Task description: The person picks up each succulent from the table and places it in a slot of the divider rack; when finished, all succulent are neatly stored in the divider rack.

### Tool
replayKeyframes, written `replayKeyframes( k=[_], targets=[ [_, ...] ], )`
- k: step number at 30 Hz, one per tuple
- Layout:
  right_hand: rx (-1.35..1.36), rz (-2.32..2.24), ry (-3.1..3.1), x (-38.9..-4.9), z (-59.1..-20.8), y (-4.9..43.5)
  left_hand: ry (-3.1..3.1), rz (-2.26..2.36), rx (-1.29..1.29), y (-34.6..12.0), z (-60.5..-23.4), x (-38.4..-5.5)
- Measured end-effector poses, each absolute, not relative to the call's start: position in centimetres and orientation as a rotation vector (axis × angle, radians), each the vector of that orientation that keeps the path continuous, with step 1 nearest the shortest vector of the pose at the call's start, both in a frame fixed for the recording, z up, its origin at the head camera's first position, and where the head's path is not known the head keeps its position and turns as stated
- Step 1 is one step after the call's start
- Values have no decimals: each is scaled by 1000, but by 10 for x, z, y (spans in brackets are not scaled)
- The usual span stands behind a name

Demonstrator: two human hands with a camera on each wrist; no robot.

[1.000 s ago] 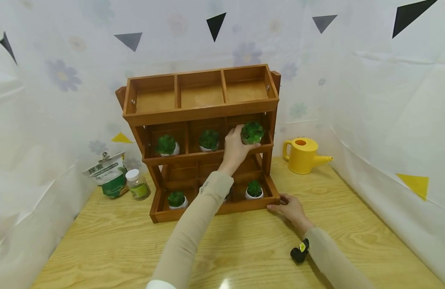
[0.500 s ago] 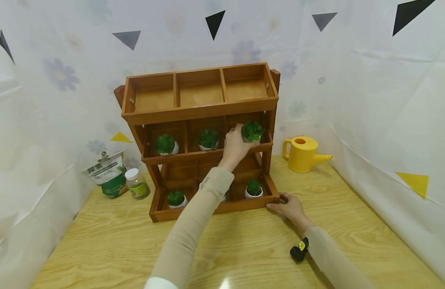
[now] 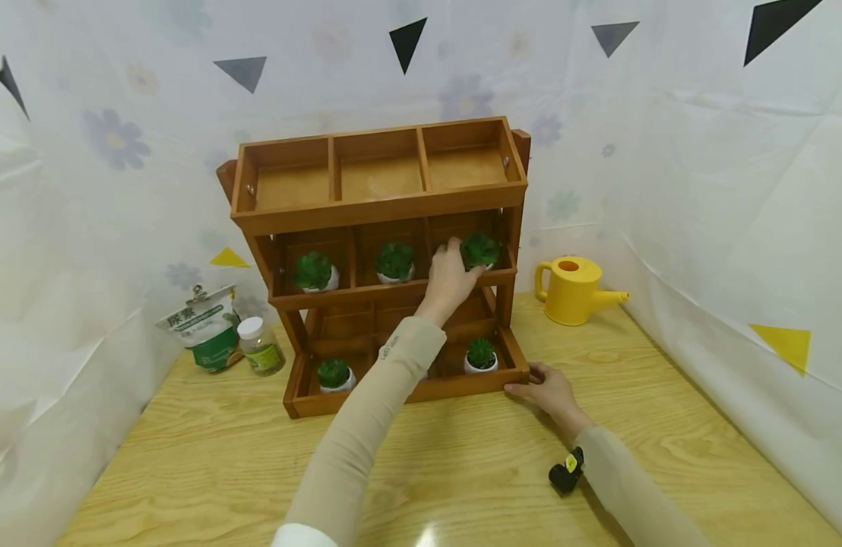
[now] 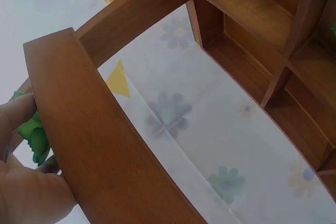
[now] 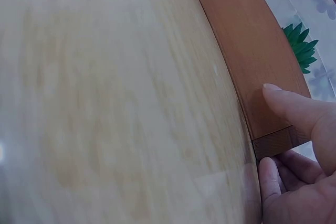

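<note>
My left hand [image 3: 451, 282] reaches into the right compartment of the middle tier of a brown wooden plant rack [image 3: 380, 216]. Its fingers and thumb hold a small potted succulent [image 3: 480, 250] there, green-leaved in a white pot. In the left wrist view, the succulent's leaves [image 4: 35, 137] show between finger and thumb behind the shelf's front board; the pot is hidden. My right hand [image 3: 549, 395] grips the rack's lower right front corner. In the right wrist view, its thumb lies on the front board [image 5: 247, 51], the other fingers bent around the end.
Two more succulents [image 3: 396, 262] stand in the middle tier. The bottom tier holds others [image 3: 481, 355], one mostly hidden by my left arm. A yellow watering can [image 3: 573, 292] stands right; a clipped bag [image 3: 212, 334] and a white-capped jar [image 3: 261, 348] stand left.
The succulent in my left hand has sunk slightly into its compartment, and the hand has shifted a little to the right. My right hand stays on the rack's corner.
</note>
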State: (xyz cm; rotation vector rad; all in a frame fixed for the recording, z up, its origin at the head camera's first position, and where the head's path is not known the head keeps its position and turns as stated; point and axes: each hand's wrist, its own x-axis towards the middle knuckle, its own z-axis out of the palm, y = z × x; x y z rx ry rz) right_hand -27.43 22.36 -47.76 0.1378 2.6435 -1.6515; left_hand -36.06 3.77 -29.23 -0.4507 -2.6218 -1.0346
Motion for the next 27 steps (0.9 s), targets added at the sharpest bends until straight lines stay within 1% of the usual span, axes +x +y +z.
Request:
replayKeyframes(
  k=[5,27],
  targets=[
    [133,-1649,2650,-274,-478,225,-2643,-982,-460,37,-294,-359],
    [126,-1653,2669,-272,-477,224,-2640,-1032,-475,32,-291,-351]
  ],
)
